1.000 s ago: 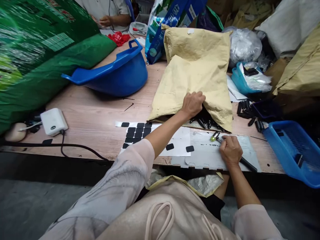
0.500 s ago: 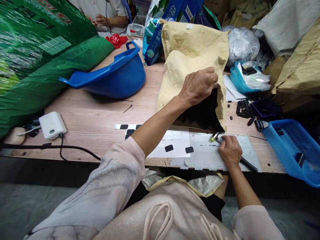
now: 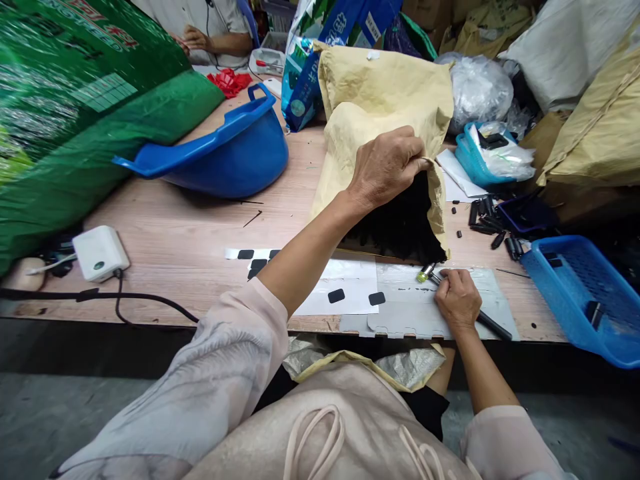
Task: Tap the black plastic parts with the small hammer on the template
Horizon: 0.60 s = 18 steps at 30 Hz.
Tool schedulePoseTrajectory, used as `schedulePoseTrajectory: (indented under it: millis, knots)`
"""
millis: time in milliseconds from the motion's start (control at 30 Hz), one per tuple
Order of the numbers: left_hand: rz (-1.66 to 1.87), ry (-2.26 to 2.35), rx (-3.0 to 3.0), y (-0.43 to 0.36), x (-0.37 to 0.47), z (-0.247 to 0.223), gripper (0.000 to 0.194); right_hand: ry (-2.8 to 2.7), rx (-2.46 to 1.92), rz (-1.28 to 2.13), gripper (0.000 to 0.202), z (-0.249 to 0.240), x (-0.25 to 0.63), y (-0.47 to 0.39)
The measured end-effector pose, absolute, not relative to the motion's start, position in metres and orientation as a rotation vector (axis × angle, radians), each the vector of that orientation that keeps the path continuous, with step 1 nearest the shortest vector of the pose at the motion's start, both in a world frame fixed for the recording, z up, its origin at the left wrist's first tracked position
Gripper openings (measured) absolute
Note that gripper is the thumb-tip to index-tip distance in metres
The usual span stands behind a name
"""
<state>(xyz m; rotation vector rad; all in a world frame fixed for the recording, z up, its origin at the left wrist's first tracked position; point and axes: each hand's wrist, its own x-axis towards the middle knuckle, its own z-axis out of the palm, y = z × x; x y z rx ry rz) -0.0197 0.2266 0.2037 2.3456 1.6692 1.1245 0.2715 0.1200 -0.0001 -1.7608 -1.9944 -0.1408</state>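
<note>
My left hand [image 3: 390, 167] is pinched on the upper rim of a tan paper bag [image 3: 385, 77], lifting it. The bag leans with its mouth towards me, and a dark mass of black pieces [image 3: 395, 230] shows inside. Lower right, my right hand [image 3: 457, 300] is closed round a small hammer [image 3: 494, 325] with a black handle. Its metal head, with a yellow-green face, rests just left of the fingers on a grey sheet [image 3: 395, 313]. White paper [image 3: 357, 277] lies left of that sheet. Small black rounded rectangles [image 3: 337, 295] lie on and around the paper.
On the left stand a blue basin [image 3: 225, 160], a white box with cables [image 3: 101, 253] and a large green sack [image 3: 100, 87]. A blue basket [image 3: 580, 300] and black cylindrical parts [image 3: 485, 217] sit at right. Another person's hand [image 3: 197, 38] is at the back.
The view has shifted slightly. My left hand has drawn the bag's rim a little up and left. My right hand keeps its grip on the hammer.
</note>
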Motion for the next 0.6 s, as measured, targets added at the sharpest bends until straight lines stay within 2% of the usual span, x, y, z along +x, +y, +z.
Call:
schedulePoseTrajectory:
  millis: [400,533,600]
  knots:
    - [1.105,1.678,2.338,0.216,-0.021,0.198,0.022,-1.933,-1.761,-0.073,0.031,0.001,0.271,0.120]
    - [1.080,1.667,2.348,0.215,-0.021,0.197,0.022,-1.805,-1.929,0.142,0.033,0.013,0.269,0.126]
    - [1.070,1.660,2.350,0.215,-0.022,0.196,0.022,-1.706,-2.041,0.224,0.043,0.025,0.265,0.135]
